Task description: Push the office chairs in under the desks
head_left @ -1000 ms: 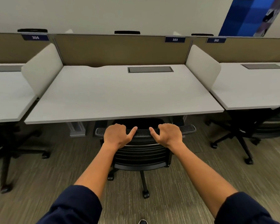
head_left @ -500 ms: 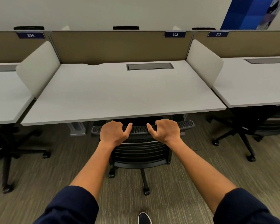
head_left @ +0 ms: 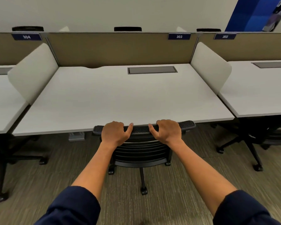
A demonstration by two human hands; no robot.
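Note:
A black mesh-backed office chair (head_left: 141, 151) stands at the front edge of the middle white desk (head_left: 113, 98), labelled 303. Its top rail touches the desk edge and its seat is hidden under the desktop. My left hand (head_left: 114, 133) grips the left part of the chair's top rail. My right hand (head_left: 167, 131) grips the right part, thumbs pointing inward. Both arms are stretched straight forward.
Another black chair (head_left: 256, 138) sits under the right desk (head_left: 258, 88), its wheeled base sticking out. A chair base (head_left: 5, 159) shows under the left desk (head_left: 2, 101). Grey side screens and a tan back partition (head_left: 120, 49) divide the desks. Striped carpet (head_left: 177, 200) covers the floor.
The chair has rolled forward under the middle desk, its top rail now meeting the desk edge. Both hands kept their grip and I have stepped closer.

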